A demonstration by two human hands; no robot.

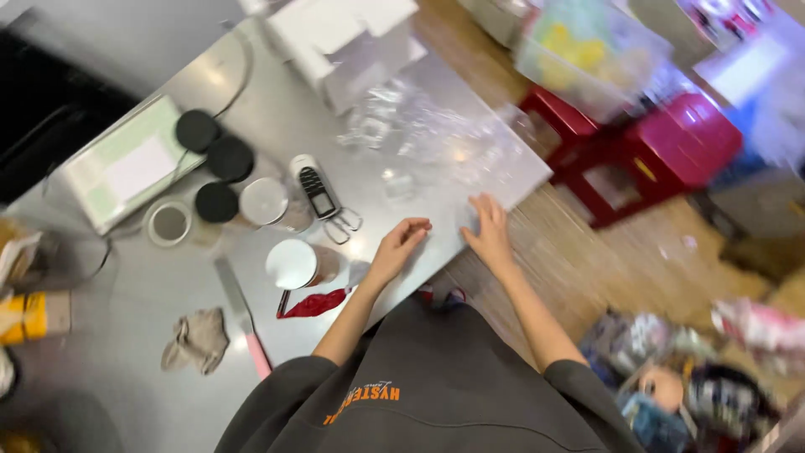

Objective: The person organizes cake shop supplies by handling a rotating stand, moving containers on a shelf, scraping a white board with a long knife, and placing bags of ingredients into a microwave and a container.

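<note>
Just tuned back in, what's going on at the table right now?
A person in a dark sweatshirt stands at a metal table. Both hands are empty: the left hand rests with fingers curled on the tabletop, and the right hand lies flat at the table's edge. Crumpled clear plastic bags lie just beyond them. Near the left hand are a white-lidded jar on its side, a red packet and a small pair of scissors.
</note>
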